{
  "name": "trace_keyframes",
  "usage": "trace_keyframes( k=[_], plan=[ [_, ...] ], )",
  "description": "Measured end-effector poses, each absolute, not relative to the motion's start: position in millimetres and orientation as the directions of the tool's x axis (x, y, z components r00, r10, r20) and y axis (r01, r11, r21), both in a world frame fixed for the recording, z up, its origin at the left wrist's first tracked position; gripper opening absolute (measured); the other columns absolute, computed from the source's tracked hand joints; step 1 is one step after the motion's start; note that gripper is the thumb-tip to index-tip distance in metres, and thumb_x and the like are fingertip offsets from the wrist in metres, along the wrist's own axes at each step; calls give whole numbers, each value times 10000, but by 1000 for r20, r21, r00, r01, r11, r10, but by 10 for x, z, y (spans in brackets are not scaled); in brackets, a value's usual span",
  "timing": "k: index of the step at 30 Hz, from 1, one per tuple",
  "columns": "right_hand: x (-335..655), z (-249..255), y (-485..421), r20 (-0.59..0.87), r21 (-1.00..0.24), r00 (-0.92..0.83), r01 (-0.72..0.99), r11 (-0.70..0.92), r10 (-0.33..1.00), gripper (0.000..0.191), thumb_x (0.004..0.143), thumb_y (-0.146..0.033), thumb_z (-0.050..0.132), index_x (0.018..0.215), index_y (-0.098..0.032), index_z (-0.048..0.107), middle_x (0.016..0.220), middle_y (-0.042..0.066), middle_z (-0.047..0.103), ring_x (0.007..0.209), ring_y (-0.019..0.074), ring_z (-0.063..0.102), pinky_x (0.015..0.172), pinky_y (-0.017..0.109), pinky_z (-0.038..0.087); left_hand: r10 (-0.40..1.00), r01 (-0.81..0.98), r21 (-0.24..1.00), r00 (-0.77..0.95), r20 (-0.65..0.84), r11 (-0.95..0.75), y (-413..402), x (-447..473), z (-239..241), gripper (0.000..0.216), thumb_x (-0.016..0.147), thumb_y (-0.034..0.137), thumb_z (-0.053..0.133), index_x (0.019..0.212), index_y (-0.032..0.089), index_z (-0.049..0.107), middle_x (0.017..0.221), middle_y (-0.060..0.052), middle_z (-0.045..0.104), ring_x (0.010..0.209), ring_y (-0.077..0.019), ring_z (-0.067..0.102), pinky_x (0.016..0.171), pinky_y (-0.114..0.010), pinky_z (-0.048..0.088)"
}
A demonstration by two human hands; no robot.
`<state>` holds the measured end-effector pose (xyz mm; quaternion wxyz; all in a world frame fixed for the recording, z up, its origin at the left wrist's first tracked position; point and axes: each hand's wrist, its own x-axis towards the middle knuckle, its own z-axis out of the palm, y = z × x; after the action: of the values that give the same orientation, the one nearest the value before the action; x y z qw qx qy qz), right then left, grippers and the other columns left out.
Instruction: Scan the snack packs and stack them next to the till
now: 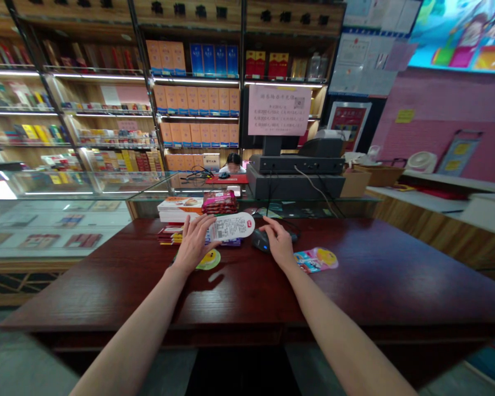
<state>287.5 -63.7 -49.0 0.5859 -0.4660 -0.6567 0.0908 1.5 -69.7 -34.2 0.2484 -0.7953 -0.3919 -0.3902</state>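
My left hand [194,242] is closed on the end of a flat packet [233,226] with a rounded tip. Its white printed back faces up, with a barcode near my fingers and a small red logo at the far end. Around a black barcode scanner [260,240] with a blue light, my right hand [278,242] is curled; the scanner points toward the packet. Beneath my left hand lies a packet with a yellow-green round end [209,259], partly hidden. A colourful packet with a yellow round end [319,259] rests beside my right wrist.
The dark red wooden desk [239,302] holds a white and orange box stack [180,210] and maroon packs [220,202]. Behind stand a glass counter, a till monitor with a paper notice [279,110], and a cash drawer [295,184]. A person [233,164] is partly visible before the shelves.
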Motion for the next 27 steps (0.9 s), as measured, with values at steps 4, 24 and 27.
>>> trace_keyframes(
  k=[4,24,27],
  plan=[
    [3009,-480,-611,689,-668,191,540,511,699,372,936,-310,462,1227,-186,658,940,50,777,918,230,655,915,381,485,430,835,-64,346,834,-547,-680,-35,-355,564,903,324,648,1406,217,417,1398,-135,596,1334,-277,507,1230,-559,195],
    [3433,-742,-542,430,-204,-183,934,293,884,757,729,13,482,1438,-250,488,1390,100,618,1384,294,445,1150,702,152,415,877,1,226,882,-480,-649,-119,-377,552,883,363,676,1360,225,436,1354,-142,616,1313,-293,523,1212,-580,226],
    [3432,-743,-520,442,-170,-186,943,285,878,710,730,6,482,1405,-211,528,1361,135,623,1327,304,492,1155,677,167,422,881,6,220,880,-473,-646,-131,-385,540,887,342,669,1356,221,433,1359,-140,613,1315,-284,522,1219,-579,207]
  ],
)
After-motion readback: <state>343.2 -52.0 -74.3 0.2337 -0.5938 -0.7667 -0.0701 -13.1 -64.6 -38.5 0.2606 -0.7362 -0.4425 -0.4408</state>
